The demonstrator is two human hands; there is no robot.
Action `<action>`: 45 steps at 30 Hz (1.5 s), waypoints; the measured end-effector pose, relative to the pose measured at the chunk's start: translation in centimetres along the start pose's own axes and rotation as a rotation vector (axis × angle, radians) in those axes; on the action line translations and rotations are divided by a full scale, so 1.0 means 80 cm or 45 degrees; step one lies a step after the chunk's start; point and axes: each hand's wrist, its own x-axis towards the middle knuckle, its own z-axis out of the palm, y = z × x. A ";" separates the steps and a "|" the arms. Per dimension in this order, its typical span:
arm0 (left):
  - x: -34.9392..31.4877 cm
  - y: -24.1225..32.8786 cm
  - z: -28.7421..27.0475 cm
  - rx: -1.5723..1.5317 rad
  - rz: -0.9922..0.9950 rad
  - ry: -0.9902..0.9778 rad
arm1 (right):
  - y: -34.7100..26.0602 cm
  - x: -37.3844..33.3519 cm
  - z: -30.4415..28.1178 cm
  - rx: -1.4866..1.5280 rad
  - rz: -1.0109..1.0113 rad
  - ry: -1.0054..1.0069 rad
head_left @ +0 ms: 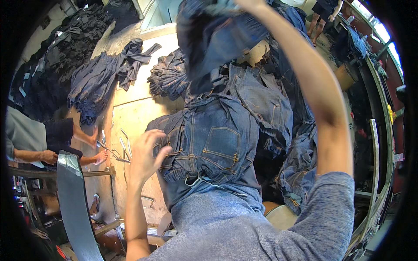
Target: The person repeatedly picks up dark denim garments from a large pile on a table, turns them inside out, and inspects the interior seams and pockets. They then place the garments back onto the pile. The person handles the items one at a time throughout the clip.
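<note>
My right arm reaches up and away, and my right hand (251,3), partly cut off by the top edge, grips a dark blue denim garment (222,45). That garment hangs in the air, blurred by motion. Across my lap lies a pair of blue jeans (196,139), with a stitched back pocket facing up. Beside its left edge is my left hand (146,158), fingers apart and holding nothing. Just past the lap, more faded denim garments (261,95) are heaped to the right, and a bunched denim piece (169,74) lies further left.
Small scissors-like tools (124,145) lie on the wooden board (135,113) at left. Dark garments (56,65) form a big pile at far left, with another denim bundle (96,80) nearer. A seated person's bare foot (101,156) is close by. Another person (322,19) stands far right.
</note>
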 end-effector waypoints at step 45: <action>0.087 0.063 0.102 -0.920 -0.601 -0.170 | -0.228 -0.298 -0.272 1.483 0.975 -1.343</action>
